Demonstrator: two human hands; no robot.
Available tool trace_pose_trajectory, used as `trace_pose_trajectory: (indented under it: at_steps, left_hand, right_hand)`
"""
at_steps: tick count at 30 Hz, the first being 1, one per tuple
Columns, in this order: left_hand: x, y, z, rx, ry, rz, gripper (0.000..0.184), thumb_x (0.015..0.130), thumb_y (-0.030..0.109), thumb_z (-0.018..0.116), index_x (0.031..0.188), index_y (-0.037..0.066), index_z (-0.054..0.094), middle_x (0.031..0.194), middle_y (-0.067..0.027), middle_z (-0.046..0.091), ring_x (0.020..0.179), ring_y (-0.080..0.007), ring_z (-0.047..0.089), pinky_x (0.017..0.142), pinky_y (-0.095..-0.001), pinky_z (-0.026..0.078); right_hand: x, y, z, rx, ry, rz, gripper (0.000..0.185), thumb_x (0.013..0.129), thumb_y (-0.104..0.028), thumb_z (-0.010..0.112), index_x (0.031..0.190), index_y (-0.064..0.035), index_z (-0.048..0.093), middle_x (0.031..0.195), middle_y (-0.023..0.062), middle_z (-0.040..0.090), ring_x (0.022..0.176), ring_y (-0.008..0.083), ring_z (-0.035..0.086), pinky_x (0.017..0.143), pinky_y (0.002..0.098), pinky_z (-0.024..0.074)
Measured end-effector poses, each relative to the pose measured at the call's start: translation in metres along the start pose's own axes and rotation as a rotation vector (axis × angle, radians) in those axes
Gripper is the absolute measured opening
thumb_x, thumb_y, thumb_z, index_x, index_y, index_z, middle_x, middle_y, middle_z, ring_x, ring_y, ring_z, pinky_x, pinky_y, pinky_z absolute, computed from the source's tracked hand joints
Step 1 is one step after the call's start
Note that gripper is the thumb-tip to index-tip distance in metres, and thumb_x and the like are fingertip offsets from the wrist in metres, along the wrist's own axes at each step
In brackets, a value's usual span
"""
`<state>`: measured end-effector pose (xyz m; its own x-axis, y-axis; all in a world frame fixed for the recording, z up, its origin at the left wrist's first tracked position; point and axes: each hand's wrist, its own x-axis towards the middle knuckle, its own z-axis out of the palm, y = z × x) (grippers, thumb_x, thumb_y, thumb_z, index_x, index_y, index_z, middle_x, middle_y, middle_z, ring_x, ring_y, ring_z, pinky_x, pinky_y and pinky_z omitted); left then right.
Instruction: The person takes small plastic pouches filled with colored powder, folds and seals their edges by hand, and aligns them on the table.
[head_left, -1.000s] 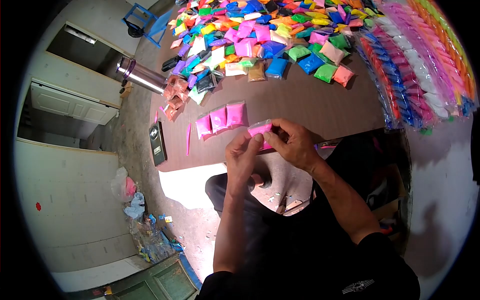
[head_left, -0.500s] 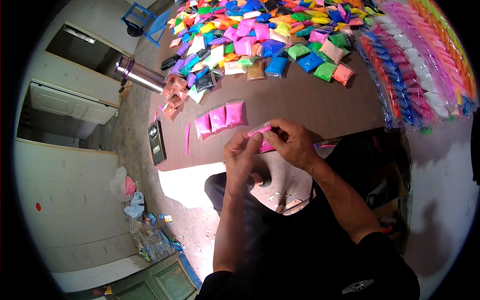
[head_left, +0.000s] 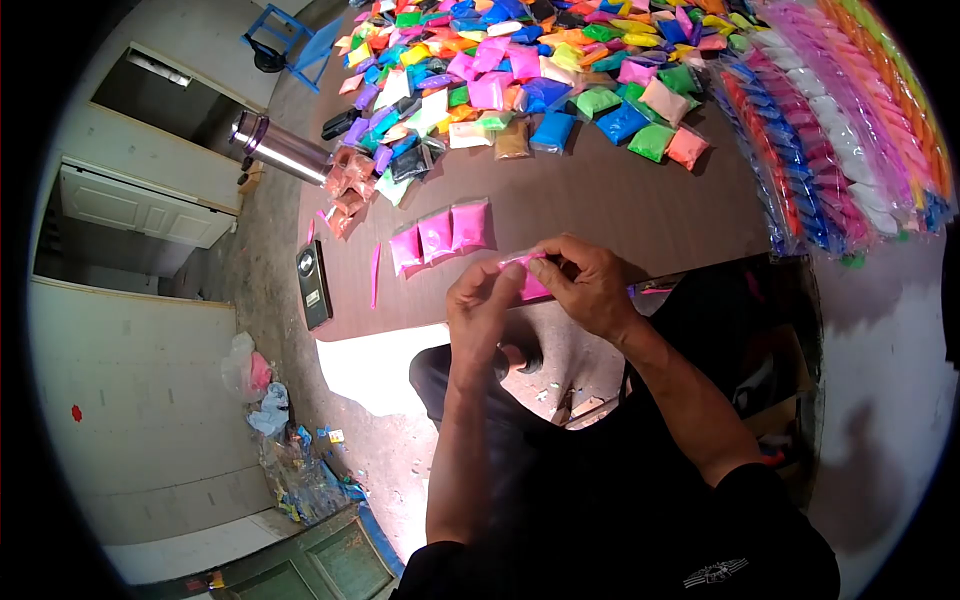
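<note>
Between my two hands, at the table's near edge, is a small clear packet with bright pink filling (head_left: 535, 288). My left hand (head_left: 478, 305) pinches its left side, thumb against fingers. On the other side my right hand (head_left: 585, 285) grips the packet's upper edge between thumb and forefinger. Parts of the packet are hidden behind my fingers. Just left of my hands, a row of three pink packets (head_left: 437, 237) lies on the table. Beyond them is a thin pink stick-like tool (head_left: 375, 276), lying lengthwise.
A large heap of colourful packets (head_left: 490, 90) covers the table's far side. Long strips of joined packets (head_left: 825, 140) lie at the right. On the left are a steel flask (head_left: 285, 150), brown packets (head_left: 350, 185) and a black phone-like device (head_left: 314, 286). Plastic bags (head_left: 270, 410) lie on the floor.
Both hands stay almost in place, with the fingers shifting slightly on the pink packet. Nothing else has visibly moved.
</note>
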<state>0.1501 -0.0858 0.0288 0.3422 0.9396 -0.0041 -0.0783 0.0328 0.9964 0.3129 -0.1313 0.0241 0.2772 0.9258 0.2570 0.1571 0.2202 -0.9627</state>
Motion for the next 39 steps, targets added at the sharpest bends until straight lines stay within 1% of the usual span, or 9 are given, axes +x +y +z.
trace_pose_trajectory:
  at_steps: [7, 15, 17, 18, 22, 33, 35, 36, 39]
  left_hand:
    - [0.001, -0.006, -0.005, 0.08, -0.074, 0.007, 0.012, 0.099, 0.012, 0.069, 0.105, 0.001, 0.071, 0.092, 0.0045, 0.066, 0.083, -0.0043, 0.056, 0.075, -0.0197, 0.045]
    - [0.001, -0.004, -0.005, 0.181, -0.057, -0.083, 0.014, 0.099, 0.011, 0.067, 0.107, 0.001, 0.07, 0.093, 0.0043, 0.067, 0.084, -0.0041, 0.057, 0.076, -0.0196, 0.045]
    - [0.001, -0.001, -0.003, 0.223, -0.101, -0.08, 0.014, 0.097, 0.012, 0.069, 0.106, 0.002, 0.071, 0.086, 0.0058, 0.064, 0.079, -0.0033, 0.054, 0.071, -0.0195, 0.042]
    - [0.003, -0.001, -0.004, 0.248, -0.084, 0.002, 0.02, 0.095, 0.017, 0.073, 0.084, 0.002, 0.066, 0.067, 0.0063, 0.051, 0.064, -0.0042, 0.045, 0.055, -0.0247, 0.037]
    - [0.003, -0.007, -0.006, 0.19, -0.054, 0.082, 0.022, 0.095, 0.018, 0.073, 0.083, 0.003, 0.064, 0.068, 0.0064, 0.049, 0.064, -0.0045, 0.043, 0.055, -0.0254, 0.036]
    - [0.005, -0.013, -0.006, 0.261, -0.063, 0.132, 0.026, 0.094, 0.017, 0.072, 0.113, -0.001, 0.07, 0.086, -0.0036, 0.068, 0.076, -0.0077, 0.06, 0.067, -0.0261, 0.049]
    - [0.005, -0.009, -0.008, 0.291, -0.027, 0.137, 0.03, 0.089, 0.024, 0.072, 0.109, 0.002, 0.072, 0.084, -0.0178, 0.067, 0.071, -0.0277, 0.064, 0.065, -0.0385, 0.05]
    - [0.006, -0.015, -0.01, 0.282, -0.052, 0.134, 0.026, 0.093, 0.017, 0.072, 0.114, 0.003, 0.07, 0.085, -0.0089, 0.068, 0.075, -0.0122, 0.063, 0.067, -0.0304, 0.051]
    - [0.007, -0.025, -0.009, 0.311, -0.014, 0.191, 0.028, 0.092, 0.02, 0.073, 0.114, 0.004, 0.071, 0.086, -0.0098, 0.069, 0.074, -0.0149, 0.064, 0.067, -0.0321, 0.051]
  right_hand:
    - [0.001, 0.002, 0.0, 0.011, -0.001, -0.028, 0.013, 0.092, -0.008, 0.07, 0.102, -0.001, 0.069, 0.089, 0.0092, 0.067, 0.076, 0.0168, 0.066, 0.064, 0.0288, 0.0529]
    - [0.0, 0.018, 0.002, 0.117, 0.017, -0.028, 0.015, 0.092, -0.007, 0.072, 0.106, -0.0018, 0.069, 0.091, 0.0027, 0.067, 0.078, 0.0095, 0.062, 0.069, 0.0243, 0.051]
    - [-0.002, 0.02, -0.001, 0.131, 0.012, 0.008, 0.015, 0.093, -0.008, 0.071, 0.107, -0.0024, 0.069, 0.091, 0.0022, 0.068, 0.078, 0.0086, 0.061, 0.069, 0.0238, 0.0507]
    - [-0.001, 0.019, 0.002, 0.144, 0.007, 0.045, 0.015, 0.094, -0.008, 0.071, 0.108, -0.0031, 0.069, 0.091, 0.0016, 0.068, 0.078, 0.0077, 0.061, 0.069, 0.0234, 0.0503]
    - [-0.001, 0.024, 0.006, 0.114, -0.028, 0.03, 0.016, 0.095, -0.009, 0.07, 0.11, -0.0037, 0.069, 0.091, -0.0003, 0.067, 0.078, 0.0064, 0.06, 0.069, 0.023, 0.0501]
    - [0.001, 0.028, 0.0, 0.119, 0.016, 0.141, 0.016, 0.097, -0.01, 0.068, 0.113, -0.0063, 0.069, 0.088, -0.0033, 0.066, 0.067, 0.0006, 0.051, 0.054, 0.0187, 0.0404]
    - [0.002, 0.024, 0.0, 0.104, -0.015, 0.152, 0.018, 0.098, -0.011, 0.067, 0.116, -0.0063, 0.068, 0.09, -0.0027, 0.066, 0.068, 0.0012, 0.052, 0.055, 0.0193, 0.0412]
    - [0.002, 0.021, 0.0, 0.09, -0.027, 0.161, 0.02, 0.099, -0.011, 0.067, 0.118, -0.0063, 0.066, 0.092, -0.0021, 0.066, 0.068, 0.0018, 0.052, 0.056, 0.0199, 0.0421]
    - [0.003, 0.016, 0.004, 0.095, -0.039, 0.171, 0.024, 0.099, -0.012, 0.066, 0.122, -0.0063, 0.064, 0.093, -0.0017, 0.065, 0.07, 0.0024, 0.053, 0.058, 0.0206, 0.043]
